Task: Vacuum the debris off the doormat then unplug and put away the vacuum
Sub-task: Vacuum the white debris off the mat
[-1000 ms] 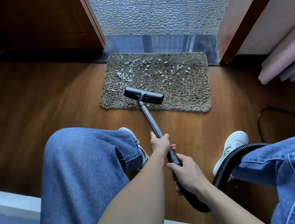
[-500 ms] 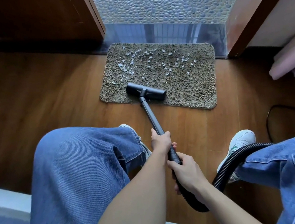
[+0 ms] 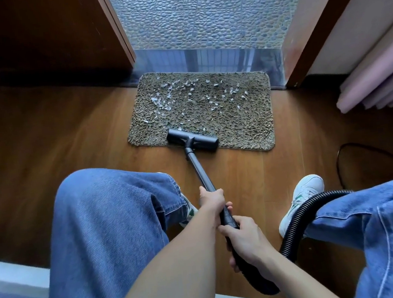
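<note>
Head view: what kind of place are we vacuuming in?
Probably a doorway inside a home: a shaggy doormat lies on wood floor at a threshold, within a brown door frame, with pebble-patterned tiles beyond. Bathroom or balcony, I cannot tell.

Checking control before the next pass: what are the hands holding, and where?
The vacuum wand: left hand grips its tube, right hand the handle end just behind, near the hose.

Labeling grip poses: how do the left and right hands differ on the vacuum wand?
The left hand grips the straight wand farther forward, toward the floor head; the right hand grips the curved handle end, by the hose. The left hand is stretched far out; the right hand sits closer to the body. Both curl fingers round the same tube, close together.
</note>
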### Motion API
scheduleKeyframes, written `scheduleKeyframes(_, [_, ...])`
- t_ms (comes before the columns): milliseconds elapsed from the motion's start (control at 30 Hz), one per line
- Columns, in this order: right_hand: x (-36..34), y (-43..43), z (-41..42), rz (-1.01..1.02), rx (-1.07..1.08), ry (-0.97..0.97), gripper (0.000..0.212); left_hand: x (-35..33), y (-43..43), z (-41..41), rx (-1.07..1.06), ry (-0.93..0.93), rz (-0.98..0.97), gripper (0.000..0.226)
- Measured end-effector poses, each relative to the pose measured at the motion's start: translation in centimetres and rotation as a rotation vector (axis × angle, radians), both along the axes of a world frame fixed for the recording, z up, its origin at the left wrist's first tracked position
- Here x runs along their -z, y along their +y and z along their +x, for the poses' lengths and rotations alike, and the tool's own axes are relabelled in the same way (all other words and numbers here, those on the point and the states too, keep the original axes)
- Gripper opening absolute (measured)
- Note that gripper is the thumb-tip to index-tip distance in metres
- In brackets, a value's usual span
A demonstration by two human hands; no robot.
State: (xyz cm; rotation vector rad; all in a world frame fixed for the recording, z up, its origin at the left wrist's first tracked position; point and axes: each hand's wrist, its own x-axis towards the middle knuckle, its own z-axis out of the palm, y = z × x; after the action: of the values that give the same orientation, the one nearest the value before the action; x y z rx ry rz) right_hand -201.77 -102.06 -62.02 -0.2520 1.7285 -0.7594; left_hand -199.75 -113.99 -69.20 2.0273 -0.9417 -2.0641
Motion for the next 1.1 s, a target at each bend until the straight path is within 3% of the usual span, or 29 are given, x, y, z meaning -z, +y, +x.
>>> scheduleKeyframes(567, [-1.2, 1.9, 0.3, -0.029, -0.072, 0.086, 0.013, -0.6, 2.2, 0.6, -0.033, 0.017, -0.028, 0.065])
scheduleKeyframes(1100, [-0.1, 2.5, -0.8, -0.047, 0.048, 0.102, 0.014, -1.6, 2.6, -2.1, 0.109, 0.045, -0.083, 0.06])
